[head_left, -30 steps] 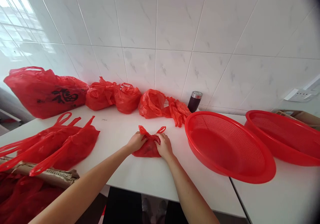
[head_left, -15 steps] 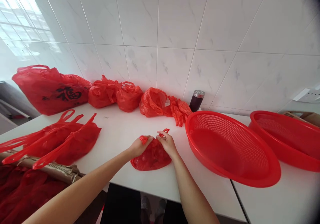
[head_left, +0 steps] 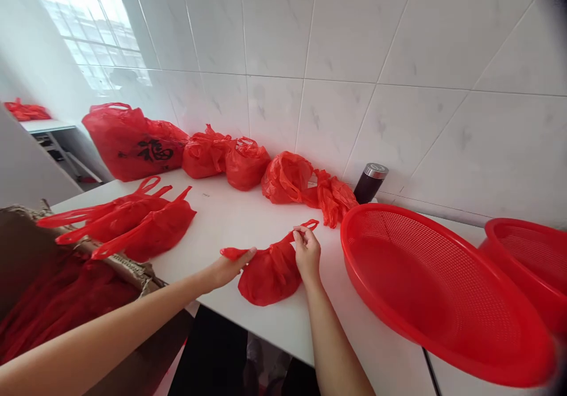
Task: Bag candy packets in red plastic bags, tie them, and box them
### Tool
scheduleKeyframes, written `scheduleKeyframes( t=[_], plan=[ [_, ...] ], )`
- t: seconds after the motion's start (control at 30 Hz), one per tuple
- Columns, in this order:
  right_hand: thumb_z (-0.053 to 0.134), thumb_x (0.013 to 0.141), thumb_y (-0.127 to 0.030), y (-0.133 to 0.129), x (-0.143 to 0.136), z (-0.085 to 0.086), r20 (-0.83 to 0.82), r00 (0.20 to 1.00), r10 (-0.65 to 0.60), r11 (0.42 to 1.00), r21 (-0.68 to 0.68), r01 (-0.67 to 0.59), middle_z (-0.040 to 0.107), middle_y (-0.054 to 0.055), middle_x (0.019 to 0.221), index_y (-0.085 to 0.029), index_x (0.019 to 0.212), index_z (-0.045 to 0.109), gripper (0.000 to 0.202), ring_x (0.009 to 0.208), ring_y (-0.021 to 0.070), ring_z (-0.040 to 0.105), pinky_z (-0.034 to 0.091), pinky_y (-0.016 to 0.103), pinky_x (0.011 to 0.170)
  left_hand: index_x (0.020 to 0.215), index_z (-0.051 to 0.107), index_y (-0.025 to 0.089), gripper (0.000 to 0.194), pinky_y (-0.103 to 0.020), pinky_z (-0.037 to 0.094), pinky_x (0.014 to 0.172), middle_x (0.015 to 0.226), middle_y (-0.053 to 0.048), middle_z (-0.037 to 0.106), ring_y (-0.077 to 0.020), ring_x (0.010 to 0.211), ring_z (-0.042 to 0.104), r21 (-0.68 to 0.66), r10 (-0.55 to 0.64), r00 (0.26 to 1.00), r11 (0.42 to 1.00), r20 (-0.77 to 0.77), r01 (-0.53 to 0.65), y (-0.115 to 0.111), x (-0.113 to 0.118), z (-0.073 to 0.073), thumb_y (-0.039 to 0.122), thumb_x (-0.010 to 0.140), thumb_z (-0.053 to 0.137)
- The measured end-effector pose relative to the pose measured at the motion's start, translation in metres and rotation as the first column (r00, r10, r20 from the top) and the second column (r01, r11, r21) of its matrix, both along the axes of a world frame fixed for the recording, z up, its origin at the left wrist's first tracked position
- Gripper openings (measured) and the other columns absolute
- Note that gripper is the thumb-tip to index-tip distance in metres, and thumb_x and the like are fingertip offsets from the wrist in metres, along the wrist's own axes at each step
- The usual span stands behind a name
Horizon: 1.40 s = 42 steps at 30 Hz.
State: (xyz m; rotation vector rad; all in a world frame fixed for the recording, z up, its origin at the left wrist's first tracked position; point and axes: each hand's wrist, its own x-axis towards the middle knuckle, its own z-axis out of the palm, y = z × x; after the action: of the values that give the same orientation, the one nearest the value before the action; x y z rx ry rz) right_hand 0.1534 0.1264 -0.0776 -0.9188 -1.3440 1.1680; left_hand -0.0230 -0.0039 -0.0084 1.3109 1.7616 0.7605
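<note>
A small filled red plastic bag [head_left: 270, 278] rests on the white table [head_left: 217, 207] near its front edge. My left hand [head_left: 228, 268] pinches the bag's left handle, which is pulled out to the left. My right hand [head_left: 307, 248] is closed on the right handle, whose loop sticks up past the fingertips. The bag's neck is gathered between my two hands. Further left on the table lie several similar red bags [head_left: 155, 231] with their handles stretched out.
Several larger red bags [head_left: 248, 164] line the tiled wall, with a dark flask [head_left: 371, 183] beside them. Red baskets [head_left: 411, 266] stand at the right. A cardboard box [head_left: 133, 271] with red bags inside is at the lower left.
My hands have moved apart, stretching the small bag's handles outward and gathering its neck. The view has turned left, showing more of the box and a shelf at the far left.
</note>
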Motion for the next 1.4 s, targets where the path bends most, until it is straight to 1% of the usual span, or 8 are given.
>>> scheduleKeyframes(
  t=[0.17, 0.23, 0.37, 0.5, 0.67, 0.87, 1.07, 1.4],
  plan=[
    [0.056, 0.085, -0.042, -0.010, 0.002, 0.013, -0.059, 0.991, 0.120, 0.993, 0.022, -0.119, 0.065, 0.004, 0.091, -0.022, 0.103, 0.060, 0.027, 0.082, 0.0178, 0.061, 0.050, 0.032, 0.073, 0.134, 0.046, 0.024, 0.058, -0.041, 0.047, 0.090, 0.133, -0.013, 0.055, -0.0252, 0.109, 0.059, 0.357, 0.441, 0.897, 0.833, 0.033, -0.422, 0.019, -0.030, 0.029, 0.055, 0.085, 0.042],
    [0.057, 0.085, -0.042, -0.015, -0.002, 0.017, -0.079, 0.980, 0.182, 0.983, 0.040, -0.179, 0.065, 0.004, 0.090, -0.022, 0.104, 0.059, 0.028, 0.082, 0.0179, 0.061, 0.051, 0.032, 0.073, 0.132, 0.047, 0.025, 0.056, -0.042, 0.039, 0.100, 0.138, -0.011, 0.050, -0.0255, 0.120, 0.051, 0.525, 0.378, 0.913, 0.814, -0.154, -0.248, 0.021, -0.018, 0.029, 0.052, 0.083, 0.049],
    [0.058, 0.085, -0.040, -0.022, -0.005, 0.023, -0.135, 0.966, 0.221, 0.974, 0.074, -0.213, 0.067, 0.004, 0.089, -0.021, 0.103, 0.059, 0.026, 0.083, 0.0177, 0.063, 0.050, 0.033, 0.077, 0.102, 0.067, 0.027, 0.029, -0.037, 0.046, 0.082, 0.096, -0.005, 0.071, -0.0255, 0.089, 0.063, 0.249, -0.067, 0.848, 0.941, -0.526, 0.229, 0.017, 0.021, 0.014, 0.044, 0.080, 0.058],
    [0.059, 0.084, -0.042, -0.017, 0.003, 0.022, -0.214, 0.973, 0.082, 0.994, -0.058, -0.097, 0.070, 0.003, 0.091, -0.023, 0.112, 0.053, 0.035, 0.072, 0.0151, 0.066, 0.051, 0.036, 0.080, 0.094, 0.066, 0.024, 0.024, -0.028, 0.044, 0.063, 0.077, -0.001, 0.068, -0.0191, 0.069, 0.061, 0.209, 0.010, 0.855, 0.971, -0.518, 0.115, 0.015, 0.011, 0.024, 0.035, 0.086, 0.045],
    [0.062, 0.079, -0.042, -0.010, 0.004, 0.017, -0.174, 0.985, -0.008, 0.976, -0.215, -0.030, 0.069, 0.003, 0.082, -0.020, 0.105, 0.054, 0.035, 0.064, 0.0147, 0.063, 0.053, 0.035, 0.075, 0.094, 0.064, 0.021, 0.037, -0.027, 0.044, 0.062, 0.077, -0.001, 0.066, -0.0184, 0.070, 0.059, 0.213, 0.156, 0.813, 0.976, -0.561, -0.040, 0.005, -0.060, 0.060, 0.050, 0.087, 0.042],
    [0.057, 0.082, -0.043, -0.016, -0.001, 0.018, -0.034, 0.997, 0.068, 0.983, -0.168, -0.073, 0.066, 0.001, 0.080, -0.021, 0.102, 0.055, 0.030, 0.064, 0.0149, 0.062, 0.050, 0.034, 0.074, 0.119, 0.056, 0.017, 0.050, -0.039, 0.044, 0.077, 0.099, -0.012, 0.067, -0.0305, 0.090, 0.061, 0.175, 0.316, 0.622, 0.945, -0.717, -0.278, -0.024, -0.145, 0.057, 0.052, 0.085, 0.045],
    [0.056, 0.082, -0.044, -0.013, 0.000, 0.009, 0.034, 0.997, 0.067, 0.982, -0.181, -0.060, 0.066, 0.001, 0.081, -0.022, 0.103, 0.054, 0.031, 0.066, 0.0160, 0.063, 0.049, 0.033, 0.072, 0.127, 0.053, 0.017, 0.053, -0.053, 0.036, 0.091, 0.125, -0.019, 0.056, -0.0432, 0.116, 0.047, 0.158, 0.284, 0.461, 0.943, -0.841, -0.293, -0.047, -0.144, 0.053, 0.049, 0.085, 0.046],
    [0.057, 0.081, -0.043, -0.006, -0.002, -0.009, 0.088, 0.993, 0.081, 0.981, -0.182, -0.064, 0.066, 0.001, 0.079, -0.021, 0.102, 0.056, 0.031, 0.064, 0.0161, 0.063, 0.050, 0.032, 0.067, 0.095, 0.070, 0.022, 0.035, -0.038, 0.047, 0.079, 0.102, -0.011, 0.072, -0.0320, 0.093, 0.065, -0.263, -0.115, 0.704, 0.959, -0.700, -0.105, -0.022, -0.144, 0.012, 0.045, 0.071, 0.059]
  ],
)
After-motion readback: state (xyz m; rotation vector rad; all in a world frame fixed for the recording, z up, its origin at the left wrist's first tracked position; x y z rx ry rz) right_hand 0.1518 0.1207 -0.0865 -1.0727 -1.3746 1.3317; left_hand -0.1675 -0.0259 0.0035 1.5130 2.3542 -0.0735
